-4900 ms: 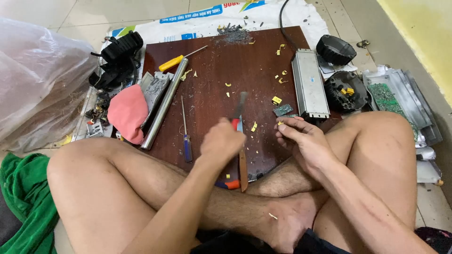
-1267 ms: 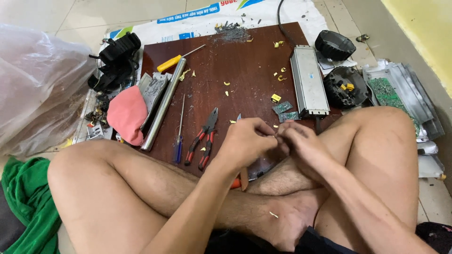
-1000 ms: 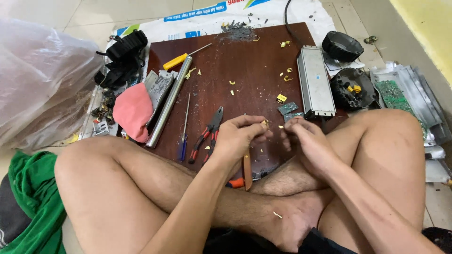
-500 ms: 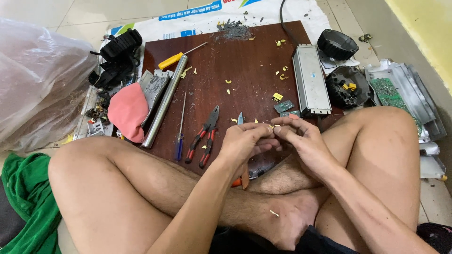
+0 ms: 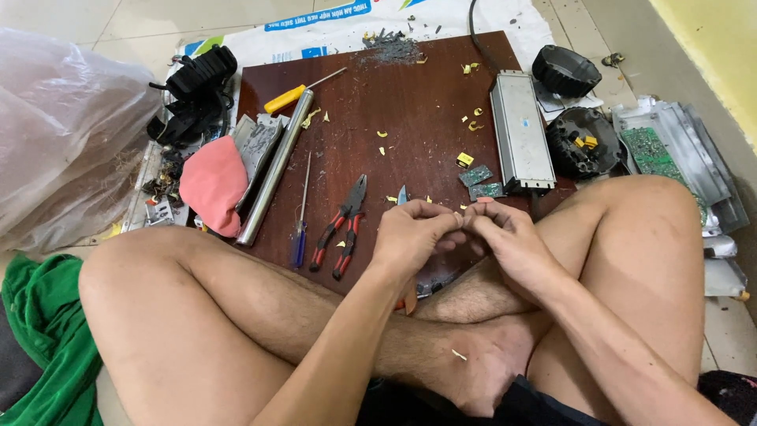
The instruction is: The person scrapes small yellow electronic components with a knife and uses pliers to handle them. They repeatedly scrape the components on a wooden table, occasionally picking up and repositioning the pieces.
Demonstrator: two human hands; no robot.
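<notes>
Fingertips of my left hand (image 5: 410, 237) and right hand (image 5: 509, 241) press together over the board (image 5: 410, 102), pinching 1 tiny piece I cannot make out. Pliers (image 5: 341, 225) lie at 9 o'clock, nearer my left hand, jaws toward 12.

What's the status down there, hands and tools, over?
Left hand and right hand pinched together over the brown board, item hidden. Red-handled pliers lie beside the left hand. Nothing blocking.
</notes>
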